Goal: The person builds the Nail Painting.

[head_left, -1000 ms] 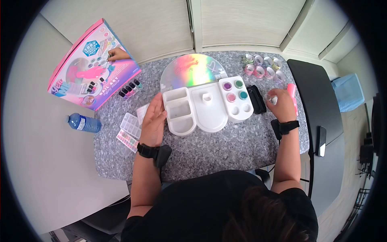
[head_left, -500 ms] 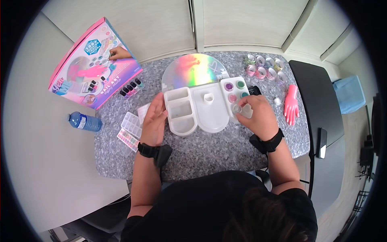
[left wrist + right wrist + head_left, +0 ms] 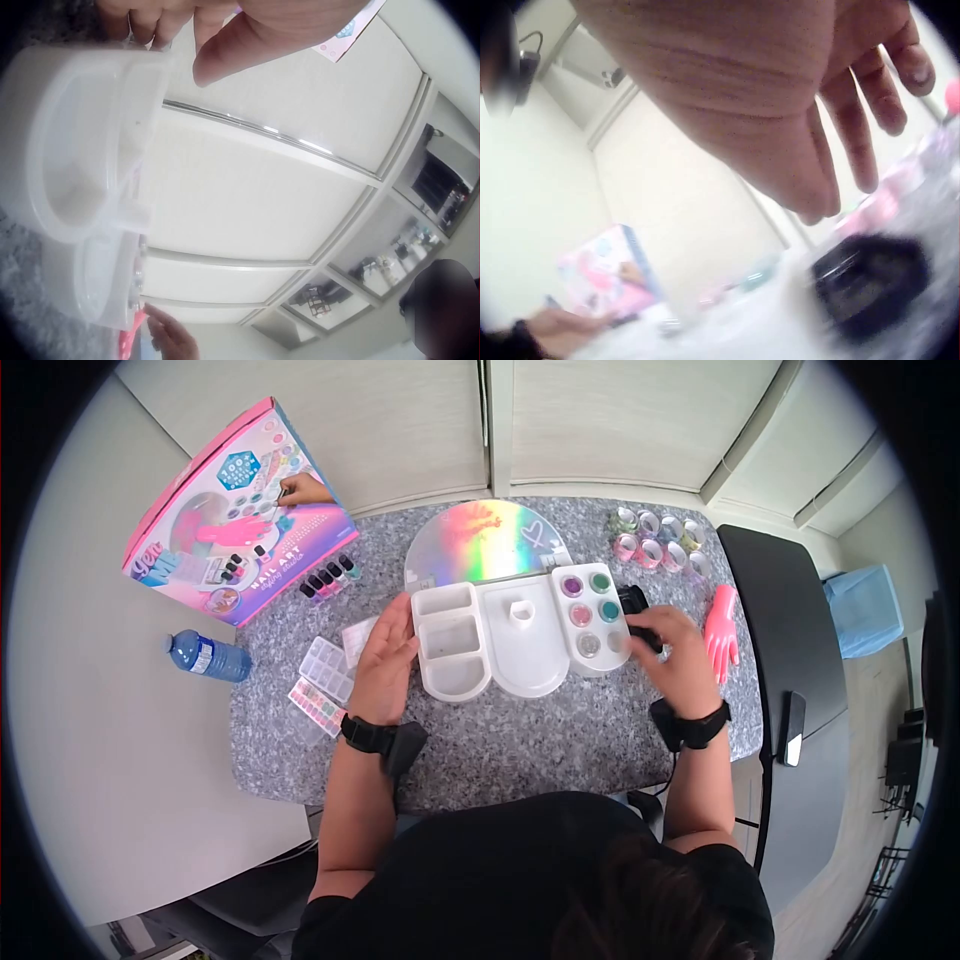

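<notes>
A white molded tray (image 3: 530, 675) stands on the speckled table. Its left section has three bare compartments; the right section holds small pots of purple (image 3: 572, 587), green, pink and teal. A clear pot with silvery contents (image 3: 590, 646) sits in the front-left well of that section. My left hand (image 3: 382, 670) stands along the tray's left side, fingers extended; in the left wrist view its thumb (image 3: 225, 56) points past the tray. My right hand (image 3: 685, 665) is just right of the tray, fingertips near its edge. In the right wrist view the fingers (image 3: 859, 142) are loosely extended, with nothing visible held.
A black case (image 3: 635, 600) lies beside the tray, with a pink model hand (image 3: 720, 635) farther right. Several rings of tape-like rolls (image 3: 650, 553) stand back right. A holographic panel (image 3: 490, 540), nail polish bottles (image 3: 330, 575), box (image 3: 240, 510), nail sheets (image 3: 317, 705) and water bottle (image 3: 208, 657) surround it.
My right hand went from the table's right side to the tray with a clear pot, then moved back right. The pot now sits in a well. My left hand has stayed put.
</notes>
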Demonstrator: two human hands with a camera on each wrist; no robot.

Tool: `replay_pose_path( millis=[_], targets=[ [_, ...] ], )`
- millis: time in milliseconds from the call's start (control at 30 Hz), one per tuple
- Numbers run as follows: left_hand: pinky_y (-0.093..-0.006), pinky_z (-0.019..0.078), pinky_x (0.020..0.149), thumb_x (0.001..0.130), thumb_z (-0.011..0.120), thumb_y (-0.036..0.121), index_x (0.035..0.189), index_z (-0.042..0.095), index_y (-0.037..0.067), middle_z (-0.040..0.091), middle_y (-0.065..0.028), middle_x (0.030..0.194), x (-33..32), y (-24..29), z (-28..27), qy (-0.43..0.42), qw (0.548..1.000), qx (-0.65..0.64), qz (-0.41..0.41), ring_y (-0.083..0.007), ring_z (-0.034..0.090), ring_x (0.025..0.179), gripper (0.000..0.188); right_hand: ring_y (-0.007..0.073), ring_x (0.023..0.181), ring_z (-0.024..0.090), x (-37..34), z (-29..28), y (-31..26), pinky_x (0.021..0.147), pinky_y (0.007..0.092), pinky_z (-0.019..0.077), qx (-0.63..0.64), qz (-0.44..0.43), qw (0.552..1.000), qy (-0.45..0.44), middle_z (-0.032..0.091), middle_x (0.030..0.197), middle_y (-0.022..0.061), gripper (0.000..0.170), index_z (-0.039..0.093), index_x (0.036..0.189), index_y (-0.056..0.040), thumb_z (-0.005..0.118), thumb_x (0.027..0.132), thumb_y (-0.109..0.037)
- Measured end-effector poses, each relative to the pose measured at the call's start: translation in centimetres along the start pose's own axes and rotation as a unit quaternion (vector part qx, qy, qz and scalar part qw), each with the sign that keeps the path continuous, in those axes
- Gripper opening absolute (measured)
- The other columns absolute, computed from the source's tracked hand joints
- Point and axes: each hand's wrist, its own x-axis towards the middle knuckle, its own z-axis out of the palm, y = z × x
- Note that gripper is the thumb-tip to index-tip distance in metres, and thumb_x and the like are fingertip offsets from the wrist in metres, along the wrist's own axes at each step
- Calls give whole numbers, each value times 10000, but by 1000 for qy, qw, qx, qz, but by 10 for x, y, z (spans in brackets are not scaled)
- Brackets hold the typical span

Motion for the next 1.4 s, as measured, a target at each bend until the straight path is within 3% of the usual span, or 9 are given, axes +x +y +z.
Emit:
replay_pose_path(
  millis=[33, 100, 200, 333, 667, 767, 867, 1133, 1400],
  targets=[
    [-461, 248, 1361, 1079, 586, 44, 1742, 228, -56, 229, -241, 1833, 0, 1, 1, -3, 1000, 10, -1, -328, 283, 1684, 759, 379, 1095, 676, -2, -9, 16, 995, 473, 563, -1, 0, 1000, 1, 750, 1171, 127, 340, 809, 1186, -90, 860, 850, -107],
    [-461, 247, 1361, 1079, 587, 47, 1742, 225, -57, 227, -241, 1834, 0, 3, 3, -12, 1000, 15, 1, -329, 285, 1683, 763, 368, 1098, 680, -10, -24, 57, 1000, 473, 564, -296, -6, 947, 120, 761, 1192, 114, 393, 817, 1241, -122, 848, 852, -83],
    [-460, 247, 1359, 1079, 589, 52, 1743, 221, -57, 226, -239, 1834, 0, 4, 6, -15, 1000, 25, -3, -330, 290, 1680, 767, 367, 1104, 683, -16, -36, 86, 1001, 479, 565, -333, 90, 935, 76, 771, 1175, 107, 408, 821, 1240, -129, 855, 837, -78],
    [-459, 248, 1358, 1080, 590, 57, 1745, 219, -54, 228, -235, 1835, 1, 0, 1, -5, 1000, 22, 2, -327, 290, 1679, 769, 375, 1077, 694, -12, -33, 104, 988, 484, 568, -296, 88, 945, 106, 783, 1111, 122, 357, 821, 1194, -117, 855, 839, -110],
    [-458, 259, 1354, 1082, 581, 62, 1744, 231, -50, 251, -235, 1828, 1, -1, -2, 5, 1000, 16, 4, -324, 316, 1669, 758, 362, 1052, 734, -4, -29, 63, 953, 467, 573, -192, 135, 966, 106, 792, 1100, 137, 261, 777, 1059, -40, 872, 847, -159],
    [-458, 269, 1350, 1079, 577, 57, 1741, 247, -48, 265, -235, 1823, 1, -1, 2, 5, 999, 35, -4, -321, 334, 1661, 748, 310, 1013, 734, -8, -16, 19, 890, 413, 567, -50, 14, 994, 91, 779, 1044, 114, 308, 775, 1082, -43, 897, 807, -113],
    [-457, 278, 1346, 1075, 583, 62, 1740, 257, -44, 275, -235, 1820, 3, -2, -1, -7, 999, 36, 9, -320, 345, 1657, 748, 311, 991, 726, -6, -3, -5, 885, 403, 568, -29, 11, 999, 17, 773, 1027, 114, 299, 780, 1086, -43, 885, 817, -118],
    [-459, 257, 1359, 1063, 591, 16, 1721, 306, -46, 344, -212, 1794, 1, -2, -3, 8, 1000, 1, 7, -315, 318, 1673, 720, 371, 1030, 715, -1, 15, -6, 956, 463, 568, -74, -7, 997, 19, 775, 1032, 143, 290, 794, 1080, -47, 870, 814, -135],
    [-448, 272, 1353, 1076, 587, 47, 1742, 236, -53, 277, -217, 1822, 0, 4, 3, -14, 1000, 24, 8, -313, 334, 1663, 760, 374, 1028, 731, 5, 10, -3, 957, 467, 571, -69, 11, 997, -32, 791, 1065, 148, 267, 811, 1032, -33, 911, 800, -119]
  ],
)
